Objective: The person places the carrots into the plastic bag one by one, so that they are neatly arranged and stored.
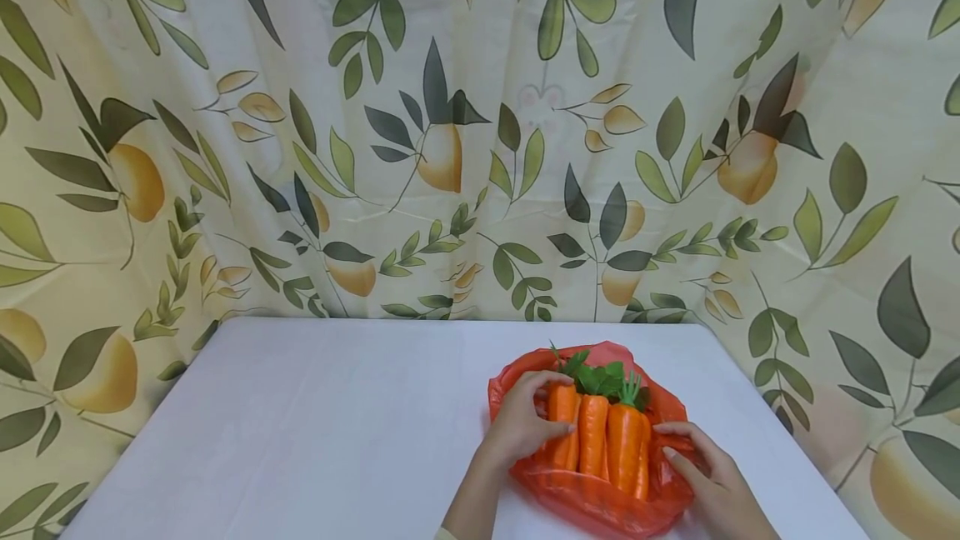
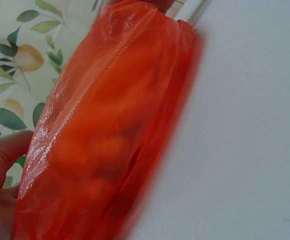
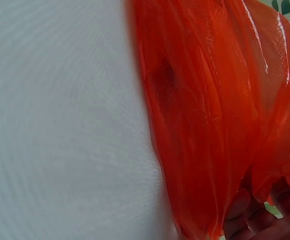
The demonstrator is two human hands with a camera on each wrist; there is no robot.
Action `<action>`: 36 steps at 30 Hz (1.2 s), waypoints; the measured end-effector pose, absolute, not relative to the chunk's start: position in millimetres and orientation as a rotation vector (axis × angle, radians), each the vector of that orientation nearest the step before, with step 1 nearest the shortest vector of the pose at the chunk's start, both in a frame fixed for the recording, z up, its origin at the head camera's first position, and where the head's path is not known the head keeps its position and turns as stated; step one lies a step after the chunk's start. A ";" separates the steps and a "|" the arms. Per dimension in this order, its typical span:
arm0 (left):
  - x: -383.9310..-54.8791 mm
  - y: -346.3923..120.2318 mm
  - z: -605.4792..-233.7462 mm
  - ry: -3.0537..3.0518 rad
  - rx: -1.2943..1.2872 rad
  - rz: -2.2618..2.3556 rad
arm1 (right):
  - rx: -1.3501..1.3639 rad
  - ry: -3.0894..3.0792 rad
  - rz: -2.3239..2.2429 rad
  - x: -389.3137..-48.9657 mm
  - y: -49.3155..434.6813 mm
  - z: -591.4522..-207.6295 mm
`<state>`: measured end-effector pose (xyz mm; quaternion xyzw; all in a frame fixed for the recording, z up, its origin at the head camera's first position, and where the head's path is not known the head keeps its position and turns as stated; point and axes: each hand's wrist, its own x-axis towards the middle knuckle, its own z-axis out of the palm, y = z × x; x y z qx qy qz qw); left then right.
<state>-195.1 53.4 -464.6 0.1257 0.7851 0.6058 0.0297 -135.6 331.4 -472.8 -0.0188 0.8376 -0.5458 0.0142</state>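
Observation:
A thin red plastic bag [image 1: 555,490] lies spread around several orange carrots [image 1: 592,432] with green leafy tops [image 1: 600,375], right of the table's middle. Over the bag's left rim reaches my left hand [image 1: 521,419], its fingers and thumb gripping the leftmost carrot [image 1: 562,407]. My right hand [image 1: 712,473] pinches the bag's right side beside the carrots. In the left wrist view the bag [image 2: 105,125] hides most of the carrots, with part of the left hand [image 2: 2,170] at its edge. The right wrist view has the right hand's curled fingers [image 3: 239,205] at the bag [image 3: 199,115].
A white table [image 1: 337,423] extends left of the bag. Behind and on both sides hangs a curtain [image 1: 465,232] printed with leaves and fruit, meeting the table's far edge.

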 end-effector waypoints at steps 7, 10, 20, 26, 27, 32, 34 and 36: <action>-193.3 50.9 -467.7 2.390 0.420 1.881 | 0.043 2.578 -1.645 -138.8 331.5 -474.6; -193.4 51.1 -468.2 2.406 0.434 1.870 | 0.060 2.567 -1.644 -140.0 332.6 -475.8; -195.8 53.9 -467.5 2.442 0.432 1.819 | 0.026 2.601 -1.632 -139.0 332.4 -473.9; -196.0 53.1 -466.6 2.427 0.430 1.836 | 0.013 2.615 -1.632 -138.7 331.3 -473.0; -196.0 52.8 -466.3 2.427 0.427 1.838 | 0.010 2.617 -1.632 -138.7 331.2 -473.0; -196.7 51.8 -465.6 2.438 0.410 1.835 | 0.011 2.616 -1.642 -138.7 331.5 -474.2; -197.1 51.4 -465.0 2.433 0.415 1.841 | 0.019 2.603 -1.651 -138.7 331.8 -474.9; -197.2 50.6 -464.3 2.421 0.418 1.850 | 0.031 2.588 -1.661 -139.0 331.7 -475.5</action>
